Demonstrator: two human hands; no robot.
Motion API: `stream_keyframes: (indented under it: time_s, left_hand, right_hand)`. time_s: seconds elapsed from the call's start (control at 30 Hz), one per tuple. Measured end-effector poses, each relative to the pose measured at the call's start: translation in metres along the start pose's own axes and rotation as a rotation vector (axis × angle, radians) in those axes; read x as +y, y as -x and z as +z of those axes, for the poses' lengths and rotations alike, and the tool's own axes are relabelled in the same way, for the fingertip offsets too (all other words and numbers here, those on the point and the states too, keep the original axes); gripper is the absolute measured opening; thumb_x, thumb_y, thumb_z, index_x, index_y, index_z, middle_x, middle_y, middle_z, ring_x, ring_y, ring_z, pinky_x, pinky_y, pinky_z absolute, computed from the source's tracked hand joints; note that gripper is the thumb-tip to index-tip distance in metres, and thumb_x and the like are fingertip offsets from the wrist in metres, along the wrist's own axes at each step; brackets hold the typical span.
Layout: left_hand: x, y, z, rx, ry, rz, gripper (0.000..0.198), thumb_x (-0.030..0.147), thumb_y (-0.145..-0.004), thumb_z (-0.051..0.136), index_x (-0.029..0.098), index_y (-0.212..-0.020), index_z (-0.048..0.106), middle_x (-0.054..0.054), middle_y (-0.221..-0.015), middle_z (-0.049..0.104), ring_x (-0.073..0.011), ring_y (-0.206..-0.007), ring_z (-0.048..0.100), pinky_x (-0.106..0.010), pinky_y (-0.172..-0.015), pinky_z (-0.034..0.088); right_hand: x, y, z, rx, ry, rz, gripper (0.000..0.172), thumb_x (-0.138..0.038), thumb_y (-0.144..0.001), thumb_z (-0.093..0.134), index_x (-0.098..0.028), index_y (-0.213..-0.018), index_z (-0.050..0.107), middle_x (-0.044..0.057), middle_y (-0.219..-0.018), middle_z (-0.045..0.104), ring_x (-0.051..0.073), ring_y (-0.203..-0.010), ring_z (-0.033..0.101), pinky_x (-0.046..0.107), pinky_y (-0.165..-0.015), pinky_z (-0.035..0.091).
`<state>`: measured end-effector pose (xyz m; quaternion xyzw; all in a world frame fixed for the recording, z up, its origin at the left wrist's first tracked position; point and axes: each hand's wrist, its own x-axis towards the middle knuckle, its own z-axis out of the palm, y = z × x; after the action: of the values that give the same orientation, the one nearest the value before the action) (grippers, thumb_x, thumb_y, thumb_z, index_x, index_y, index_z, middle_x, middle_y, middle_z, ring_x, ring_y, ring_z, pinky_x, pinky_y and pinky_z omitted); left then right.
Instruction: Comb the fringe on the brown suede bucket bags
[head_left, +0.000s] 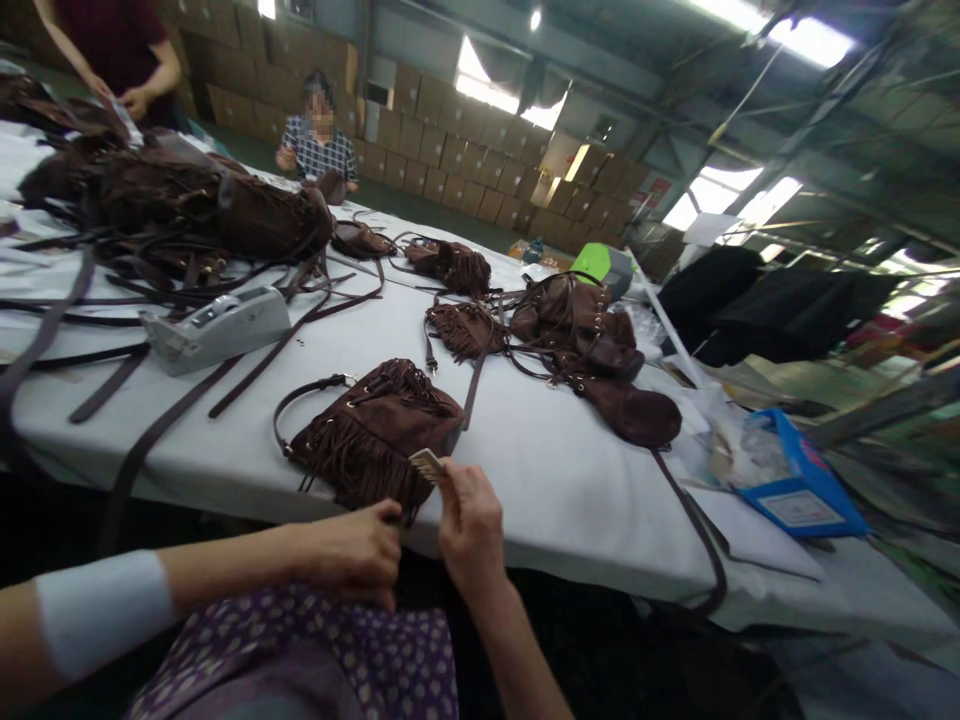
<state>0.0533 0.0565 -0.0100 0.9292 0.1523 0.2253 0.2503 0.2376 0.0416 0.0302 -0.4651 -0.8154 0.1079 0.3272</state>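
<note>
A brown suede fringed bag (375, 425) lies at the near edge of a white-covered table (555, 480). My right hand (469, 520) is closed on a small pale comb (427, 464), whose teeth rest against the bag's fringe. My left hand (352, 550) sits just left of it, fingers curled and pinching the hanging fringe (390, 495) at the table's edge. A white band wraps my left forearm.
More brown fringed bags (577, 330) and a pile with long straps (172, 220) cover the table. A grey tape dispenser (217, 325) sits at left. A blue box (806, 480) lies at right. Two other people work at the far side.
</note>
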Motion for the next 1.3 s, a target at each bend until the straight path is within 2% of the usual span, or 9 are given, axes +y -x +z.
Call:
stream_keyframes:
  time_s: [0.1,0.2,0.3,0.53,0.7,0.83,1.0,1.17,1.3]
  left_hand:
    - [0.021,0.000,-0.036,0.026,0.029,0.097,0.037,0.040,-0.092,0.044,0.021,-0.064,0.057,-0.001,-0.066,0.064,-0.0143,-0.066,0.057,-0.037,-0.101,0.032]
    - [0.010,-0.034,-0.088,0.518,-0.030,-0.285,0.049,0.040,-0.097,0.029,0.017,-0.063,0.057,-0.002,-0.062,0.060,-0.0139,-0.064,0.056,-0.034,-0.088,0.040]
    - [-0.016,-0.073,-0.115,0.410,-0.122,-0.457,0.048,0.047,-0.094,0.035,0.015,-0.073,0.064,-0.002,-0.068,0.061,-0.0146,-0.067,0.056,-0.029,-0.079,0.043]
    - [-0.064,-0.077,-0.050,-0.294,-0.045,-0.655,0.103,0.068,-0.066,0.064,0.026,-0.149,0.019,-0.014,-0.153,0.024,-0.0433,-0.138,0.018,-0.061,-0.105,0.019]
    - [-0.094,-0.087,-0.022,-0.158,-0.184,-0.758,0.097,0.064,-0.077,0.055,0.025,-0.151,0.005,-0.015,-0.156,0.015,-0.0495,-0.137,0.008,-0.079,-0.095,0.005]
    - [-0.114,-0.107,-0.024,-0.056,-0.254,-0.820,0.093,0.064,-0.080,0.051,0.021,-0.150,0.007,-0.018,-0.156,0.013,-0.0487,-0.137,0.009,-0.079,-0.096,0.008]
    - [-0.056,-0.066,-0.005,-0.139,-0.332,-0.719,0.096,0.057,-0.079,0.056,0.022,-0.150,0.002,-0.019,-0.156,0.004,-0.0435,-0.140,0.005,-0.073,-0.101,0.011]
    - [0.029,-0.003,-0.038,-0.451,-0.031,-0.422,0.052,0.047,-0.078,0.063,0.028,-0.126,0.057,-0.011,-0.149,0.036,-0.0412,-0.133,0.032,-0.054,-0.104,0.032]
    - [0.011,-0.034,-0.100,-0.055,0.096,-0.578,0.044,0.044,-0.094,0.034,0.022,-0.125,0.058,-0.006,-0.118,0.064,-0.0239,-0.107,0.058,-0.034,-0.092,0.045]
  right_hand:
    - [0.028,-0.018,-0.005,-0.012,0.131,0.015,0.029,-0.019,-0.098,0.037,-0.018,-0.118,0.058,0.006,-0.082,0.059,0.020,-0.080,0.054,0.030,-0.071,0.043]
    - [0.034,-0.033,0.009,-0.117,0.279,-0.081,0.034,-0.011,-0.093,0.045,-0.020,-0.124,0.055,0.005,-0.084,0.061,0.019,-0.081,0.054,0.028,-0.070,0.041]
    - [0.030,-0.036,0.031,-0.264,0.380,-0.163,0.037,-0.006,-0.087,0.049,-0.022,-0.120,0.057,0.004,-0.079,0.060,0.020,-0.076,0.052,0.029,-0.064,0.038]
    - [0.004,0.042,0.062,-0.513,0.262,-0.232,0.038,-0.013,-0.078,0.059,-0.026,-0.114,0.057,0.001,-0.079,0.063,0.018,-0.072,0.055,0.027,-0.057,0.036]
    - [-0.052,0.117,0.091,-0.530,-0.030,-0.436,0.018,-0.035,-0.078,0.066,-0.025,-0.091,0.060,-0.004,-0.061,0.058,0.016,-0.054,0.051,0.028,-0.047,0.032]
    - [-0.025,0.107,0.074,-0.224,-0.010,-0.033,0.024,-0.017,-0.084,0.047,-0.020,-0.100,0.064,0.002,-0.068,0.064,0.019,-0.060,0.058,0.030,-0.051,0.041]
    - [0.060,0.051,0.002,0.091,0.156,0.224,0.034,-0.023,-0.095,0.034,-0.014,-0.115,0.061,0.013,-0.102,0.069,0.022,-0.090,0.065,0.032,-0.077,0.049]
    - [0.062,0.000,-0.008,-0.098,0.211,0.060,0.026,-0.020,-0.096,0.038,-0.016,-0.108,0.060,0.008,-0.095,0.069,0.019,-0.087,0.063,0.027,-0.077,0.046]
    - [0.028,-0.029,0.011,-0.199,0.300,-0.060,0.023,-0.011,-0.091,0.043,-0.016,-0.108,0.058,0.007,-0.091,0.067,0.019,-0.086,0.060,0.027,-0.075,0.042]
